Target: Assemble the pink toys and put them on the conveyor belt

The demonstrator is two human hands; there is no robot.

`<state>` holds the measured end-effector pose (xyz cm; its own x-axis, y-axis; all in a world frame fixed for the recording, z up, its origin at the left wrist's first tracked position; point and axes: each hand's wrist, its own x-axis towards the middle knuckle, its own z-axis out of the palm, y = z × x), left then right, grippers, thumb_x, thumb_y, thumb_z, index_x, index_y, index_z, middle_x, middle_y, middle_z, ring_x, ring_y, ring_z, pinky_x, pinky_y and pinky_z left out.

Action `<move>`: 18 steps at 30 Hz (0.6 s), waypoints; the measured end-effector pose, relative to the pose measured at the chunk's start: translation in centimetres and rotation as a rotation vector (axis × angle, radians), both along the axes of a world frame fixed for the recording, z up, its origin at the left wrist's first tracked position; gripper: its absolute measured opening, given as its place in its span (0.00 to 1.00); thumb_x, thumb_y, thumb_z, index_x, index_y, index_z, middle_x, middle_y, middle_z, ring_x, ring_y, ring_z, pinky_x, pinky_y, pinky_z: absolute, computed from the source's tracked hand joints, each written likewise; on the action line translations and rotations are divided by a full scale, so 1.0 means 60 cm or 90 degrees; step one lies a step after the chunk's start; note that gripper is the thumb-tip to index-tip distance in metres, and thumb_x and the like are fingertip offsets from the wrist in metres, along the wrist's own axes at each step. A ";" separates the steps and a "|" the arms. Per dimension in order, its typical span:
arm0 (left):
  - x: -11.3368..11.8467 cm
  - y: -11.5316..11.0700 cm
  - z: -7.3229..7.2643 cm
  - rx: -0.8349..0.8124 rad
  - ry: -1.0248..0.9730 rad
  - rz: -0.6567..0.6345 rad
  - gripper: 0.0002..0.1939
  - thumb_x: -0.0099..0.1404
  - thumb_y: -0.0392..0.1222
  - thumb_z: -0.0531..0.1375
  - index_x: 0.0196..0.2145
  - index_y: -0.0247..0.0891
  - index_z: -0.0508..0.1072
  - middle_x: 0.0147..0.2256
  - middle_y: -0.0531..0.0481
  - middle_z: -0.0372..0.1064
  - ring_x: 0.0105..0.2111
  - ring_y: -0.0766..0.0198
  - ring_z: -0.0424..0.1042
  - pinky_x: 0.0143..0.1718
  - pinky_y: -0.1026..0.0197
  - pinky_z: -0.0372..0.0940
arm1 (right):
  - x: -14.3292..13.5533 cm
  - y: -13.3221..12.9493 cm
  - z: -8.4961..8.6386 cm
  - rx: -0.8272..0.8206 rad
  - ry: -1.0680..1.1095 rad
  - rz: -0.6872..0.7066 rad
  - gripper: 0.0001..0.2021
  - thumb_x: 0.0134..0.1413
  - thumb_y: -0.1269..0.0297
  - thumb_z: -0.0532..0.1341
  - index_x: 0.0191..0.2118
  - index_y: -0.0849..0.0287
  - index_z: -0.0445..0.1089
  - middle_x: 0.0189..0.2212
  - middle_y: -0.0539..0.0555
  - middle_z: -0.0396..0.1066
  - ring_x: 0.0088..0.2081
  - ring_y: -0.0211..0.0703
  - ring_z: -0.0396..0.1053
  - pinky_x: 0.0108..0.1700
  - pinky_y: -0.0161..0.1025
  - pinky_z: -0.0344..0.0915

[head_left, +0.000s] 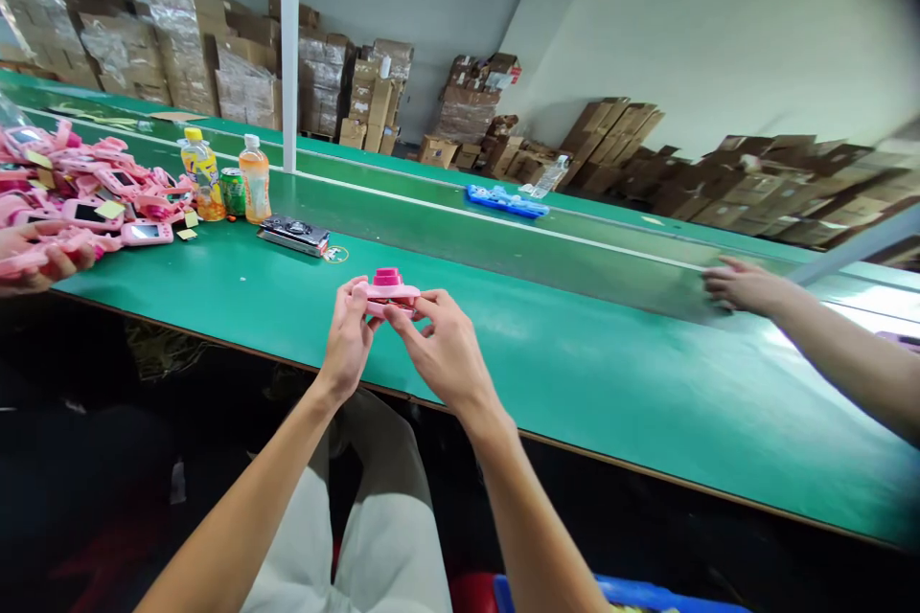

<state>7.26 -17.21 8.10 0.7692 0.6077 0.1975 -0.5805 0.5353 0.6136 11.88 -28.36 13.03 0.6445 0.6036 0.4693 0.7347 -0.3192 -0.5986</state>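
Observation:
Between my two hands, just above the front edge of the green table, is a pink toy camera (390,291) with a darker pink lens pointing up. A gap runs along its side, with something reddish inside. My left hand (348,326) grips its left end, fingers closed. On the right end, my right hand (442,340) pinches it with thumb and fingers. Farther up the table lies a dark, flat stack (294,236) with round shapes on top, apart from my hands.
At left, a heap of pink toy cameras (107,177) lies near a co-worker's hand (50,254). Two drink bottles (256,180) and a green can (233,192) stand beside it. Blue molded pieces (505,201) lie on the belt (402,196). Another person's arm (826,316) reaches in from the right.

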 end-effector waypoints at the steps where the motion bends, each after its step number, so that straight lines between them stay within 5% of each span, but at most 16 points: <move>1: 0.002 -0.002 0.000 -0.006 -0.003 0.005 0.22 0.66 0.55 0.65 0.49 0.38 0.67 0.45 0.45 0.76 0.46 0.58 0.76 0.49 0.57 0.68 | 0.001 0.004 -0.005 0.026 0.035 0.002 0.21 0.62 0.44 0.58 0.42 0.56 0.78 0.40 0.58 0.71 0.39 0.46 0.70 0.37 0.41 0.67; 10: 0.014 -0.015 -0.001 -0.014 0.028 0.054 0.20 0.66 0.54 0.64 0.49 0.40 0.70 0.45 0.48 0.75 0.44 0.61 0.75 0.45 0.62 0.67 | 0.016 0.005 -0.037 0.094 0.248 0.058 0.27 0.59 0.38 0.56 0.46 0.58 0.74 0.45 0.60 0.69 0.42 0.46 0.69 0.40 0.42 0.70; 15: 0.007 -0.003 -0.003 -0.050 0.043 -0.020 0.15 0.71 0.50 0.59 0.48 0.36 0.71 0.43 0.44 0.77 0.41 0.59 0.77 0.42 0.60 0.69 | 0.036 -0.016 -0.031 0.173 0.215 -0.049 0.20 0.64 0.46 0.56 0.44 0.57 0.73 0.44 0.60 0.72 0.41 0.46 0.70 0.42 0.43 0.70; 18: -0.011 0.004 0.000 -0.036 0.088 -0.139 0.15 0.74 0.47 0.55 0.44 0.33 0.74 0.38 0.43 0.78 0.35 0.60 0.77 0.38 0.61 0.70 | 0.058 -0.033 0.014 0.057 0.199 0.163 0.17 0.61 0.56 0.61 0.54 0.52 0.71 0.56 0.57 0.70 0.54 0.48 0.67 0.51 0.44 0.68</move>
<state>6.60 -16.99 8.09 0.9009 0.4308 0.0526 -0.3601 0.6743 0.6448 15.37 -30.34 13.89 0.5989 0.7285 0.3326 0.5623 -0.0869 -0.8224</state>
